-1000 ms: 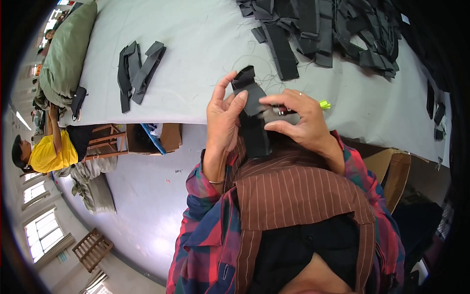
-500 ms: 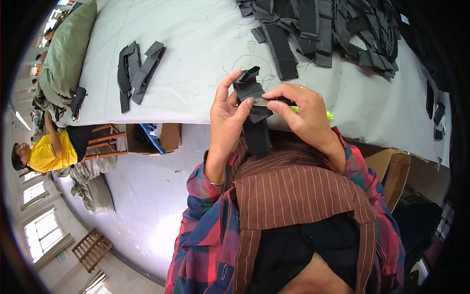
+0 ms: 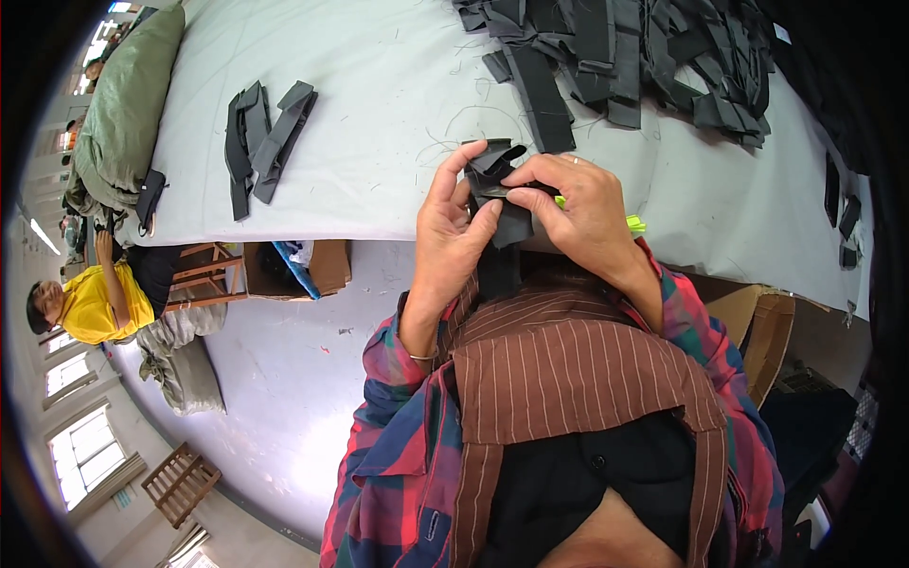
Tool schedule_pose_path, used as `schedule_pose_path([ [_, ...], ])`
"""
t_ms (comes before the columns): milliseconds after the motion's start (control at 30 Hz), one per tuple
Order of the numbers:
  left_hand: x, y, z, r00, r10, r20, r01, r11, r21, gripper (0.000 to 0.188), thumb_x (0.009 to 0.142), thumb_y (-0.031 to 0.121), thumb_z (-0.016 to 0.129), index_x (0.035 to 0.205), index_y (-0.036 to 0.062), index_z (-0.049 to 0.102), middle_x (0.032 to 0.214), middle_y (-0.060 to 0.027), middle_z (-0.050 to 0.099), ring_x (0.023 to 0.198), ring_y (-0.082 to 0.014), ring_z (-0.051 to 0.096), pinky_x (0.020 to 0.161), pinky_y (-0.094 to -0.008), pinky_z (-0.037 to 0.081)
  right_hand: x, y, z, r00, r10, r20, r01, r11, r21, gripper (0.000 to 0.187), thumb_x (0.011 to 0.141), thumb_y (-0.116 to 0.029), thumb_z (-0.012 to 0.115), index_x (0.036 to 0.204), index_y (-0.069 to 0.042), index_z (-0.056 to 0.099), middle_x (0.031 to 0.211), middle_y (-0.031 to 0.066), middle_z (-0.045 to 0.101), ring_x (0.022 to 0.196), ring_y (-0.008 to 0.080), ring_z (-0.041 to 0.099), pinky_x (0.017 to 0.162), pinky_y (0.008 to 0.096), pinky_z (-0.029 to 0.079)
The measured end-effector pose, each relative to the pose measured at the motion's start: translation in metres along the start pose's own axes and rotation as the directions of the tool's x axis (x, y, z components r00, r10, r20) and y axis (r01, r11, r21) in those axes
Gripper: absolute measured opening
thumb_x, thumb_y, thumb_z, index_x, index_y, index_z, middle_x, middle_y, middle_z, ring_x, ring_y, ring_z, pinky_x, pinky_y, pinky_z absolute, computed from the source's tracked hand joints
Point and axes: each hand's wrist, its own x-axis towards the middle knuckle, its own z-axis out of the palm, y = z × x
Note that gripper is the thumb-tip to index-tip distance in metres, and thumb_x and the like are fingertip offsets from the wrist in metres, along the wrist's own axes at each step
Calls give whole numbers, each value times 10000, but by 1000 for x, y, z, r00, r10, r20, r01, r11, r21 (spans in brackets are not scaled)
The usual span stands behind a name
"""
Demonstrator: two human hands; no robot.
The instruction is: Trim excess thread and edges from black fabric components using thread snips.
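My left hand pinches a folded strip of black fabric between thumb and fingers, in front of my apron at the table's near edge. The strip's upper end is folded over, and its lower end hangs down toward the apron. My right hand is closed in a pinch beside it, touching the folded part. Between its fingertips shows the grey metal tip of a small bladed tool; the rest of it is mostly hidden in the palm. Bright yellow-green bits peek out around the right hand.
A heap of black fabric strips covers the far right of the white-covered table. A few folded strips lie at the left. A green sack rests on the left end, where a person in yellow sits. Cardboard boxes stand below.
Both hands have shifted slightly, the left a little right. The strip's upper end is folded down more, and less of the metal tool shows. The person in yellow has moved slightly.
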Motion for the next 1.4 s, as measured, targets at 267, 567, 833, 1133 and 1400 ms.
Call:
schedule_pose_path([
  [267,-3,-3,-6,998,-59,-29,53,980,-190,335,834,-80,464,1140,53,435,1069,-161,580,859,-175,616,717,-273,519,-2,0,-10,962,268,58,-273,923,272,114,803,-163,657,873,-72,655,700,48,641,658,164,598,609,272,453],
  [567,-3,-4,-14,977,-204,-59,173,926,-334,207,889,81,549,1093,53,518,969,-173,599,695,-260,644,582,-337,562,-13,3,-21,925,340,169,-379,853,360,123,863,-87,610,940,8,623,802,-4,609,774,59,547,712,200,426],
  [833,-3,0,-9,986,-148,-72,123,952,-281,550,820,-10,592,1335,33,405,1074,-194,581,752,-248,651,663,-349,575,-16,3,-15,948,305,92,-318,906,277,131,833,-168,648,899,-54,648,752,42,658,643,126,584,605,249,450],
  [1133,-2,-1,-8,992,-116,-43,101,960,-260,585,819,-37,576,1362,29,368,1136,-226,557,786,-260,659,677,-356,584,-15,3,-9,960,276,38,-277,932,234,121,833,-181,642,877,-69,648,760,45,667,621,162,596,575,270,450],
  [1400,-2,0,-6,993,-106,-44,94,973,-213,560,820,-58,565,1345,14,382,1137,-228,555,788,-247,658,685,-350,582,-15,1,-11,976,217,20,-218,971,97,106,812,-188,652,870,-99,648,705,55,633,582,205,575,533,302,426],
])
